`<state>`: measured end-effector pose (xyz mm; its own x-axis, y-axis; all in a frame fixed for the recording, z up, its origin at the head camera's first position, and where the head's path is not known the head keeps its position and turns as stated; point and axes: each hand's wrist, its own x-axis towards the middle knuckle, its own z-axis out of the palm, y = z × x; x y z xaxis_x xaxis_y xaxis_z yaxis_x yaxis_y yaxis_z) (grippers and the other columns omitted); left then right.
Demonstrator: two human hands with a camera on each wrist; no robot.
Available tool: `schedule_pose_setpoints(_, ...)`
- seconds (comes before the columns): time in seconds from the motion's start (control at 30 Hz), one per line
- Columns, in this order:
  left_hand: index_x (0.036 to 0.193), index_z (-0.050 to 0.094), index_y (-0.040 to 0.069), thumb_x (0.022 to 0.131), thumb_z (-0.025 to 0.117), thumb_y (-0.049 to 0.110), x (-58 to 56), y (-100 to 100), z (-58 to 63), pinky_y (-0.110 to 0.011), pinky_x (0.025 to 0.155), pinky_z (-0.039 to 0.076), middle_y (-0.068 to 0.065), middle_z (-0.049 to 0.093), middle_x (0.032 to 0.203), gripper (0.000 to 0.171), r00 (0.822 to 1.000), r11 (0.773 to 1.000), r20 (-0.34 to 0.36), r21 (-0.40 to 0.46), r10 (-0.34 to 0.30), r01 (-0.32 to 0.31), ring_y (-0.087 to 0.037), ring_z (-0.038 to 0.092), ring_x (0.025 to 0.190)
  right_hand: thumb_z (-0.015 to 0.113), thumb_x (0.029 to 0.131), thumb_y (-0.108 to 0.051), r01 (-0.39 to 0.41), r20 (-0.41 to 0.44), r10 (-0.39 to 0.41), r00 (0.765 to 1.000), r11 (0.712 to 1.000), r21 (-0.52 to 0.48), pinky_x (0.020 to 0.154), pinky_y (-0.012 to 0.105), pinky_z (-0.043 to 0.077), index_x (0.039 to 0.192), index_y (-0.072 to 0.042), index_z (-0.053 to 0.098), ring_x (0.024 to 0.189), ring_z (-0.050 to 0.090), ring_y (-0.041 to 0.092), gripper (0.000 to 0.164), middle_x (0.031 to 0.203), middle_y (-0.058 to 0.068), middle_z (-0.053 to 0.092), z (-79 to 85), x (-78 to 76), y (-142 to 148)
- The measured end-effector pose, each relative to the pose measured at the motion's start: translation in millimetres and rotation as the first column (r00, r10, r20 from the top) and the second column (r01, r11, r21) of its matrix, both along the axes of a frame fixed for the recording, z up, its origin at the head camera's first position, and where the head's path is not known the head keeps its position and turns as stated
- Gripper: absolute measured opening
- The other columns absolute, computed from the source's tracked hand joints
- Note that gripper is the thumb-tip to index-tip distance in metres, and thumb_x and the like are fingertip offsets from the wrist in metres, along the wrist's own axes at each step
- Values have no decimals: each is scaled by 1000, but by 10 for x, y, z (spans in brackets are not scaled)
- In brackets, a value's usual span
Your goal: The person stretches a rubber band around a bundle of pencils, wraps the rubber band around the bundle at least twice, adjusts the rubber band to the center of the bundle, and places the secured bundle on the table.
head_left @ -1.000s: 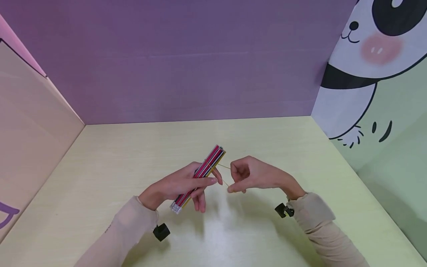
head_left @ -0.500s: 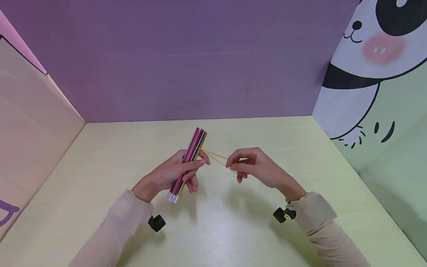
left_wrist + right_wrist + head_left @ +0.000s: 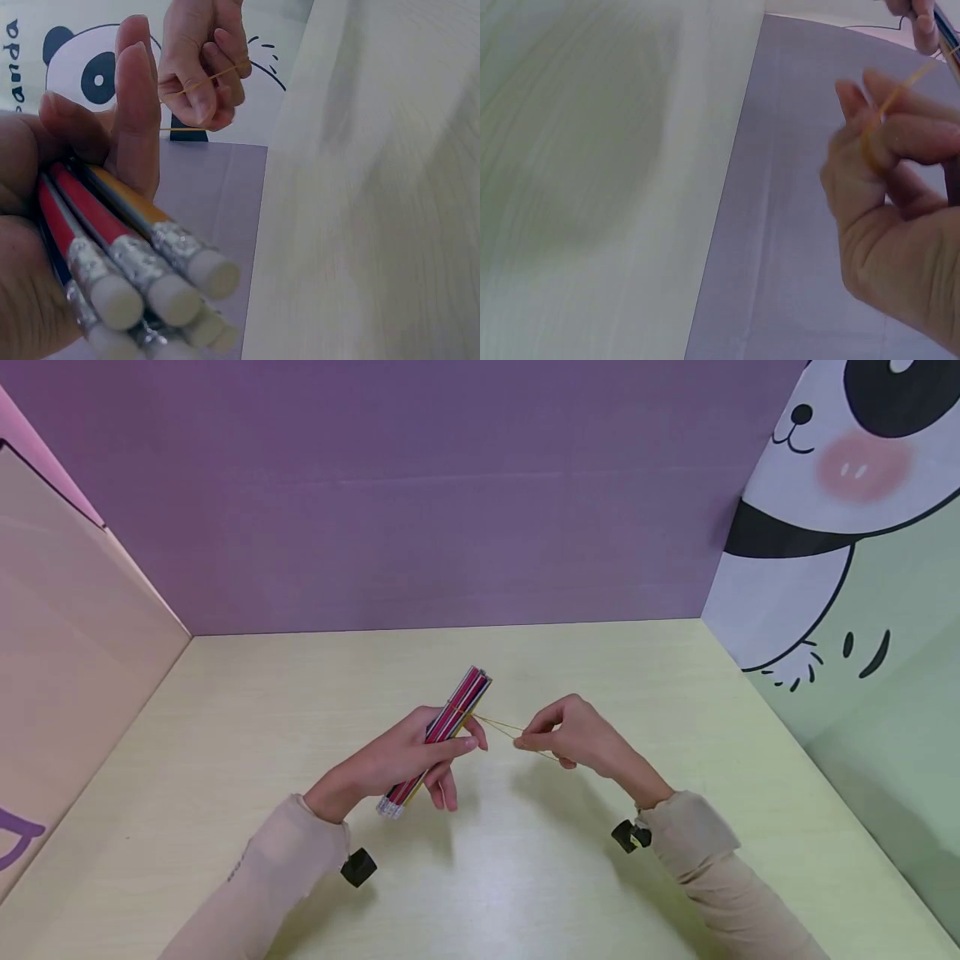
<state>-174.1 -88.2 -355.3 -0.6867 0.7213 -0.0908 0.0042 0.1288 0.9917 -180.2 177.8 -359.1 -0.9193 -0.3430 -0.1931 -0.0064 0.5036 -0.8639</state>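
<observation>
A bundle of pencils (image 3: pixel 459 708), red, black and yellow, lies slanted in my left hand (image 3: pixel 405 756), held between the thumb and fingers above the table. White erasers (image 3: pixel 206 274) in silvery ferrules cap the near ends in the left wrist view. A thin yellow rubber band (image 3: pixel 497 723) goes round the bundle's upper part and stretches to the right. My right hand (image 3: pixel 585 743) pinches the band's other end, with the fingers curled. In the right wrist view the rubber band (image 3: pixel 889 101) loops over a finger. The pencils' grip area is partly hidden by the left thumb.
Both hands are over a pale wooden table (image 3: pixel 480 893). A purple panel (image 3: pixel 450 510) stands along its back edge, with a pale panel (image 3: pixel 82 635) at left and a panda-printed panel (image 3: pixel 862 635) at right. Small black cameras (image 3: pixel 358 867) hang at the wrists.
My left hand swung the pencils up and left, then came partway back right and down. The band between the hands grew longer, and my right thumb and fingers drew closer together.
</observation>
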Motion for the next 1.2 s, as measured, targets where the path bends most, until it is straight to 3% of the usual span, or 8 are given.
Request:
schedule_pose_setpoints(0.17, 116, 58, 3, 104, 56, 20, 21, 20, 14, -56, 59, 58, -18, 38, 45, 22, 999, 999, -28, -20, -27, 27, -45, 70, 63, 82, 82, -29, -207, 91, 208, 974, 978, -17, 45, 24, 23, 88, 3, 75, 46, 22, 13, 32, 69, 5, 55, -32, -17, 44)
schedule_pose_setpoints(0.33, 115, 59, 2, 104, 54, 18, 41, 44, 26, -53, 56, 59, -21, 41, 47, 20, 996, 999, -81, -38, -34, 31, -43, 70, 60, 65, 97, -28, -347, 137, 391, 910, 901, -262, 44, 24, 27, 90, 18, 63, 48, 25, 12, 46, 72, 10, 53, -66, -36, 116)
schedule_pose_setpoints(0.47, 111, 61, 5, 104, 54, 15, 82, 87, 39, -49, 53, 59, -20, 50, 56, 14, 986, 998, -164, -66, -9, -2, -42, 69, 57, 47, 105, -42, -319, 152, 420, 895, 839, -441, 43, 24, 37, 103, 8, 71, 52, 35, 10, 55, 73, 6, 49, -89, -35, 141)
schedule_pose_setpoints(0.6, 112, 63, 6, 103, 53, 9, 120, 136, 33, -44, 50, 58, -15, 64, 91, 13, 965, 995, -263, -93, 20, -46, -36, 69, 54, 33, 107, -50, -300, 134, 425, 895, 797, -525, 50, 25, 52, 108, -5, 74, 58, 43, 9, 60, 81, 3, 52, -108, -20, 120)
schedule_pose_setpoints(0.7, 111, 63, 7, 103, 53, 5, 136, 162, 10, -40, 48, 58, -8, 65, 108, 13, 941, 991, -338, -119, 22, -65, -28, 69, 52, 32, 106, -53, -294, 114, 428, 896, 767, -570, 54, 27, 57, 112, -8, 73, 57, 42, 9, 61, 89, 5, 54, -113, -8, 92)
schedule_pose_setpoints(0.8, 107, 62, 9, 102, 55, 5, 152, 181, -16, -35, 48, 57, -8, 64, 94, 10, 910, 980, -415, -179, 1, -83, -24, 69, 51, 41, 101, -59, -266, 111, 411, 905, 750, -605, 58, 31, 60, 111, -9, 71, 55, 41, 9, 59, 93, 5, 56, -102, 4, 71)
schedule_pose_setpoints(0.97, 107, 61, 12, 100, 59, 6, 189, 207, -60, -26, 48, 52, -3, 60, 73, 9, 817, 935, -572, -324, -73, -143, -15, 66, 48, 50, 98, -59, -206, 130, 349, 928, 771, -603, 65, 38, 62, 113, -6, 69, 56, 42, 11, 58, 99, 7, 61, -66, 17, 54)
schedule_pose_setpoints(1.2, 113, 60, 9, 92, 66, -1, 248, 250, -154, -21, 45, 38, 3, 53, 60, 24, 586, 820, -790, -450, -179, -355, -8, 43, 46, 52, 105, -34, -242, 103, 318, 943, 863, -444, 69, 50, 61, 128, 4, 61, 67, 49, 14, 45, 99, 11, 66, -18, 60, -4)
